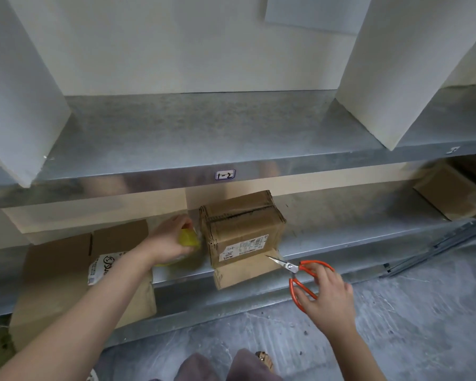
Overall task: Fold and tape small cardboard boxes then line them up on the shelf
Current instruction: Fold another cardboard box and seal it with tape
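A small folded cardboard box (242,229) with a white label stands on the lower metal shelf (327,237). One loose flap (245,270) hangs over the shelf's front edge. My left hand (168,240) grips a yellowish roll of clear tape (188,237) right against the box's left side. My right hand (327,295) holds orange-handled scissors (302,273), fingers through the loops. The blades point at the box's lower right corner, and their tips sit just beside the flap.
Flattened cardboard (66,270) with a white printed bag (105,268) on it lies on the lower shelf at left. Another brown box (451,191) stands at far right. The upper shelf (193,133) carries tall white panels (390,78) at both ends. My feet are on the grey floor (396,312).
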Available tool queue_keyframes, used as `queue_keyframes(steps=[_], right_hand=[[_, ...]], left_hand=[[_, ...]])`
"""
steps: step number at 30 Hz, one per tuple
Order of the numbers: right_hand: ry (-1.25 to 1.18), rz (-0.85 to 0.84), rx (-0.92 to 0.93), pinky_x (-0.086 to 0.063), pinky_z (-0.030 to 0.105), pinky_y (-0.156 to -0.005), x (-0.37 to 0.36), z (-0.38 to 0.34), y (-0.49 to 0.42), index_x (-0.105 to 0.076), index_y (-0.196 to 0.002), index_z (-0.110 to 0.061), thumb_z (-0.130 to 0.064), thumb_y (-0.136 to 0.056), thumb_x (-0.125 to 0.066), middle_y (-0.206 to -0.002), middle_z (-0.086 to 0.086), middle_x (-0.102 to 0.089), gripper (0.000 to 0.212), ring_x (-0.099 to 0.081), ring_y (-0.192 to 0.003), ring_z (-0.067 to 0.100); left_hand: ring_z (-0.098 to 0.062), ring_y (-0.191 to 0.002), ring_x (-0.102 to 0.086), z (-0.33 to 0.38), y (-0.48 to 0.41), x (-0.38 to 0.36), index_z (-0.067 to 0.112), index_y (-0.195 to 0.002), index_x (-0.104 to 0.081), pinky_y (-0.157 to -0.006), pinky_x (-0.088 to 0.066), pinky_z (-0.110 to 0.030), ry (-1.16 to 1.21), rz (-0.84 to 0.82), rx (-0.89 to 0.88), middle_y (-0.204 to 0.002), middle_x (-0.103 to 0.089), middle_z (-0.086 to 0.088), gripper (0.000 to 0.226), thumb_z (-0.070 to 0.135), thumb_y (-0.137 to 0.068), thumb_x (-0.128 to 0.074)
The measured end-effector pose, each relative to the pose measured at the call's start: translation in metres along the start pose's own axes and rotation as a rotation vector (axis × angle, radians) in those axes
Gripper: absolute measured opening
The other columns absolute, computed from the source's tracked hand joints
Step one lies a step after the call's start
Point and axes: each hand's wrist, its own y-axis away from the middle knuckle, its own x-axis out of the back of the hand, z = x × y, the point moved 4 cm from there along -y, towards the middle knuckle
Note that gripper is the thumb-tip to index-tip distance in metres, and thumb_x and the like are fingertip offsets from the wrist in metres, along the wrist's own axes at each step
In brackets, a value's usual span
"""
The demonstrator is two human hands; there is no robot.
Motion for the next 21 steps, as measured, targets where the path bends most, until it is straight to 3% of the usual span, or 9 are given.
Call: queue_keyframes(steps=[3,7,11,17,21], right_hand=[[-0.104,0.034,-0.124,-0.038,0.038,-0.08,-0.001,0.039,-0.021,-0.048,-0.114,-0.048,-0.052,-0.08,-0.066,-0.104,-0.025,-0.052,0.039,-0.057,-0.101,0.013],[-0.151,-0.106,-0.183,-0.04,0.046,-0.09,-0.021,0.066,-0.067,-0.048,-0.126,-0.04,-0.046,-0.08,-0.069,-0.123,-0.012,-0.055,0.051,-0.05,-0.118,0.02],[-0.053,-0.279,-0.144,-0.037,0.044,-0.097,-0.044,0.075,-0.109,-0.044,-0.135,-0.033,-0.048,-0.08,-0.065,-0.135,-0.004,-0.049,0.06,-0.044,-0.128,0.02],[0.031,-0.394,-0.071,-0.034,0.043,-0.105,-0.068,0.082,-0.149,-0.036,-0.143,-0.019,-0.054,-0.088,-0.058,-0.141,0.005,-0.041,0.069,-0.039,-0.131,0.025],[0.128,-0.414,0.023,-0.03,0.043,-0.106,-0.074,0.083,-0.151,-0.025,-0.149,-0.024,-0.052,-0.091,-0.051,-0.15,0.001,-0.033,0.069,-0.032,-0.137,0.024]], left_hand=[[-0.02,-0.096,-0.052,0.006,0.003,-0.003,0.021,-0.109,-0.052,-0.076,-0.039,-0.028,-0.004,0.032,0.053,-0.111,-0.056,-0.001,0.048,0.025,-0.07,-0.08],[-0.017,-0.094,-0.048,0.013,0.007,-0.005,0.019,-0.113,-0.052,-0.071,-0.031,-0.025,-0.021,0.045,0.126,-0.112,-0.053,0.0,0.05,0.027,-0.073,-0.08],[-0.017,-0.095,-0.051,0.023,0.008,-0.005,0.018,-0.117,-0.051,-0.072,-0.035,-0.025,-0.048,0.013,0.182,-0.114,-0.052,0.001,0.05,0.029,-0.076,-0.079],[-0.017,-0.095,-0.053,0.034,0.009,-0.012,0.019,-0.118,-0.05,-0.073,-0.037,-0.025,-0.044,0.041,0.251,-0.112,-0.053,0.002,0.052,0.031,-0.076,-0.079],[-0.016,-0.092,-0.053,0.036,0.011,-0.018,0.02,-0.116,-0.051,-0.071,-0.036,-0.024,-0.031,0.065,0.278,-0.111,-0.054,0.002,0.052,0.029,-0.073,-0.08]])
